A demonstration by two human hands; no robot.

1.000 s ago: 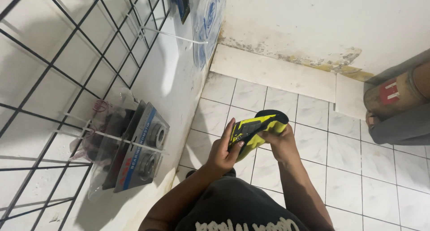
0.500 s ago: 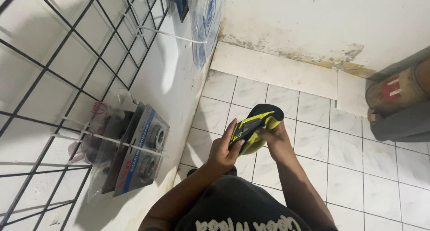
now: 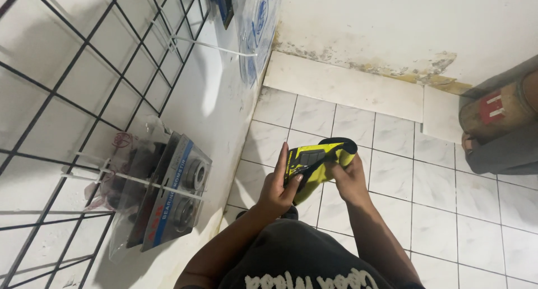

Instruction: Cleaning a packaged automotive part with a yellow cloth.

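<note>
- Floor of white square tiles (image 3: 482, 210) with dark grout fills the right and near part of the view, meeting a white wall with a stained, flaking lower edge at the far side.
- Black wire grid panel (image 3: 84, 70) leans across the white wall on the left, with white pegs sticking out of it.
- Clear plastic packs of round metal bearings on blue and grey cards (image 3: 168, 194) hang from one white peg on the near left.
- Further clear packs with blue print (image 3: 255, 26) hang from another peg at the far end of the grid.
- Brown cylindrical object with a red patch (image 3: 496, 107) lies at the far right edge, over something grey.
- Yellow and black padded item (image 3: 316, 166), shaped like a knee or elbow guard, sits in the middle of the view above the tiles, held between both hands.
- Left hand (image 3: 277, 185) is curled round the guard's left side, fingers bent over its face and thumb along the edge.
- Right hand (image 3: 350, 180) grips the guard's right side, fingers closed under and around it.
</note>
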